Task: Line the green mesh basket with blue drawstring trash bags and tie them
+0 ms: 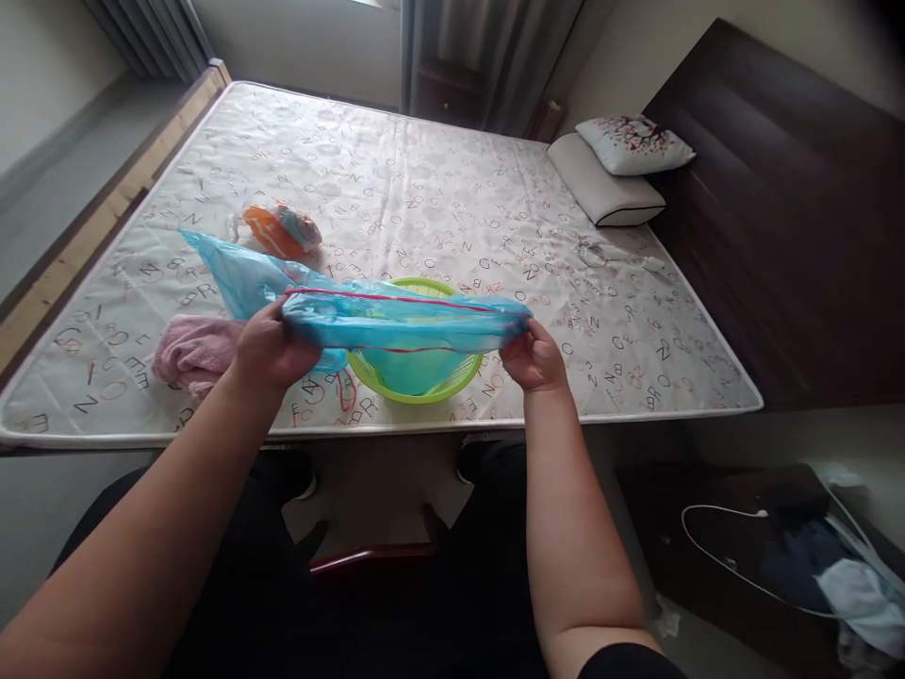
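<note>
A translucent blue plastic bag (403, 325) with red drawstrings is stretched wide between my two hands. My left hand (275, 344) grips one end of its opening, fingers closed. At the other end, my right hand (534, 354) pinches the bag's edge. The bag's loose body trails off to the left over the mattress. Beneath it stands a green plastic basket (417, 394), partly covered by the blue film. A pink towel (198, 354) lies crumpled beside my left hand.
An orange and white plastic package (279, 226) lies behind the bag on the letter-printed mattress (452, 198). Pillows (604, 179) rest by the dark headboard (792, 217). A dark nightstand (707, 528) with a white cable is at lower right.
</note>
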`<state>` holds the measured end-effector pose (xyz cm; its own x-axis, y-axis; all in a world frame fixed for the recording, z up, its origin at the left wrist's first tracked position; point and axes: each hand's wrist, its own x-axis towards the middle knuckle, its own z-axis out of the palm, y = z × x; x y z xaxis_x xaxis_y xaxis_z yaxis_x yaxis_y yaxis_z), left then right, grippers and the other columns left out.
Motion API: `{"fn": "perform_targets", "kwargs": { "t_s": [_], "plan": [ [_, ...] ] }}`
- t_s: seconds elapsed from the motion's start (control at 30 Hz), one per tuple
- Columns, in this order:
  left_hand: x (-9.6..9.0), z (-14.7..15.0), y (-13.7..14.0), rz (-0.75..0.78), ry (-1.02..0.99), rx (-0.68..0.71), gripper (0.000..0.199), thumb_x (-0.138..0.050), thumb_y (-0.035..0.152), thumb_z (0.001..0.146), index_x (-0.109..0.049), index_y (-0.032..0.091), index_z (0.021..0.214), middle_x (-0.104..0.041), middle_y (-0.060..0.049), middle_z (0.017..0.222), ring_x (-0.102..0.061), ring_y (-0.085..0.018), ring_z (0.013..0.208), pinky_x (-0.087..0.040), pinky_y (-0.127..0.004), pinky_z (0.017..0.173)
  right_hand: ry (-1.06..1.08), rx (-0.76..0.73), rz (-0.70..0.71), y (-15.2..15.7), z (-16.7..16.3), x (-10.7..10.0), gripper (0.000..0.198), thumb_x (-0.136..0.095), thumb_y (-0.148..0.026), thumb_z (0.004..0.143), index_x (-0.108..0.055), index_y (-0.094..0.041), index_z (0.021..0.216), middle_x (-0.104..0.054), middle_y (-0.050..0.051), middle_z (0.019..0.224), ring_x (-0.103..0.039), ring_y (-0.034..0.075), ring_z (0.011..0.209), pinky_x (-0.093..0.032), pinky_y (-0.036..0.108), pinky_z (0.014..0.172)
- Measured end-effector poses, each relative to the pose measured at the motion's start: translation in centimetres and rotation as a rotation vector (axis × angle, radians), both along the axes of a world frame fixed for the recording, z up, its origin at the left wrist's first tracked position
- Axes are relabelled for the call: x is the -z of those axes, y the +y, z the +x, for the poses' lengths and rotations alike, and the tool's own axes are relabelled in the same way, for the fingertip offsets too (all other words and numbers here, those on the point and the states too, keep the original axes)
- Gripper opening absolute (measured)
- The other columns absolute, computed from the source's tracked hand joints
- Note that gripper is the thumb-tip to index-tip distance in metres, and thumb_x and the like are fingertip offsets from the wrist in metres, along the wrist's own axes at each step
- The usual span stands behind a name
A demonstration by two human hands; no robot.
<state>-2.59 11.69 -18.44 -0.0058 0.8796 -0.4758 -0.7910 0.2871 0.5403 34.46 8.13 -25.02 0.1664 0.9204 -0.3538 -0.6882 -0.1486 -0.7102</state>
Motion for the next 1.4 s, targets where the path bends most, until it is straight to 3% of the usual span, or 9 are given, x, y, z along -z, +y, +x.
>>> {"fn": "perform_targets", "kwargs": {
  "t_s": [0.23,0.4,0.53,0.73,0.83,0.97,1.07,1.27,1.4],
  "plan": [
    [0.1,-0.6,-2.0,-0.130,0.337,0.597,0.029,-0.057,0.018,0.102,-0.072,0.014,0.078,-0.067,-0.007,0.067,-0.062,-0.017,0.055,-0.059,-0.027,0.054,-0.260,-0.436,0.062,-1.9,0.6,-1.3,0.043,-0.101,-0.045,0.071,-0.079,-0.021,0.100,-0.082,0.002,0.091,-0.072,0.015,0.073,-0.061,0.023,0.064],
    [1.3,-1.5,-3.4,-0.053,0.518,0.988,0.022,-0.092,0.028,0.076,-0.074,0.017,0.071,-0.062,-0.005,0.069,-0.055,-0.015,0.055,-0.048,-0.024,0.048,-0.484,-0.645,-0.062,-3.0,1.5,-1.7,0.032,-0.093,-0.045,0.078,-0.081,-0.018,0.092,-0.075,0.001,0.074,-0.058,0.010,0.055,-0.046,0.020,0.044],
    [3.0,-2.5,-3.3,-0.018,0.767,1.169,0.027,-0.097,0.038,0.070,-0.078,0.018,0.072,-0.063,-0.006,0.071,-0.054,-0.016,0.057,-0.042,-0.024,0.047,-0.646,-0.654,-0.175,-3.3,2.0,-0.8,0.019,-0.087,-0.031,0.079,-0.080,-0.020,0.092,-0.073,0.001,0.073,-0.062,0.013,0.059,-0.053,0.022,0.048],
    [4.4,-4.1,-1.3,0.024,0.954,0.575,0.025,-0.089,0.034,0.071,-0.077,0.019,0.086,-0.067,-0.005,0.082,-0.057,-0.016,0.066,-0.044,-0.022,0.053,-0.800,-0.054,-0.131,-1.7,1.6,1.6,0.016,-0.072,-0.016,0.079,-0.071,-0.024,0.094,-0.074,0.000,0.091,-0.067,0.014,0.078,-0.058,0.023,0.063],
    [4.0,-4.1,-0.4,-0.019,0.909,0.362,0.024,-0.077,0.023,0.071,-0.071,0.019,0.095,-0.060,-0.002,0.079,-0.055,-0.015,0.064,-0.045,-0.022,0.055,-0.867,-0.151,-0.064,-1.3,1.2,1.3,0.027,-0.073,-0.021,0.080,-0.073,-0.025,0.107,-0.076,0.003,0.107,-0.070,0.018,0.092,-0.062,0.031,0.079],
    [3.7,-3.5,-0.6,0.179,1.051,0.344,0.055,-0.075,0.026,0.073,-0.068,0.023,0.127,-0.071,-0.011,0.124,-0.070,-0.029,0.115,-0.060,-0.037,0.090,-0.955,-0.417,0.081,-1.9,0.7,-0.6,0.057,-0.075,-0.026,0.080,-0.070,-0.029,0.136,-0.062,0.010,0.158,-0.056,0.034,0.149,-0.051,0.054,0.122],
    [4.1,-2.6,-1.5,0.536,1.370,0.356,0.074,-0.088,0.038,0.076,-0.063,0.025,0.145,-0.057,-0.015,0.159,-0.043,-0.039,0.158,-0.041,-0.053,0.128,-1.170,-0.376,0.241,-2.2,-0.2,-1.8,0.061,-0.077,-0.031,0.083,-0.067,-0.032,0.144,-0.035,0.007,0.181,-0.025,0.035,0.171,-0.027,0.061,0.137],
    [5.5,-1.0,-1.8,0.743,1.551,0.578,0.039,-0.091,0.047,0.077,-0.077,0.023,0.104,-0.068,-0.014,0.142,-0.062,-0.037,0.138,-0.042,-0.050,0.128,-1.452,-0.471,0.366,-1.5,-2.5,-0.4,0.063,-0.099,-0.049,0.073,-0.075,-0.030,0.128,-0.037,0.011,0.179,-0.015,0.042,0.173,-0.014,0.070,0.139],
    [5.3,-0.6,-1.5,0.613,1.624,0.432,0.022,-0.084,0.038,0.082,-0.072,0.024,0.093,-0.073,-0.011,0.119,-0.067,-0.033,0.123,-0.048,-0.045,0.121,-1.471,-0.411,0.382,-1.0,-3.2,0.8,0.021,-0.087,-0.041,0.088,-0.074,-0.026,0.093,-0.053,0.012,0.168,-0.040,0.039,0.163,-0.028,0.065,0.136]
  ]
}}
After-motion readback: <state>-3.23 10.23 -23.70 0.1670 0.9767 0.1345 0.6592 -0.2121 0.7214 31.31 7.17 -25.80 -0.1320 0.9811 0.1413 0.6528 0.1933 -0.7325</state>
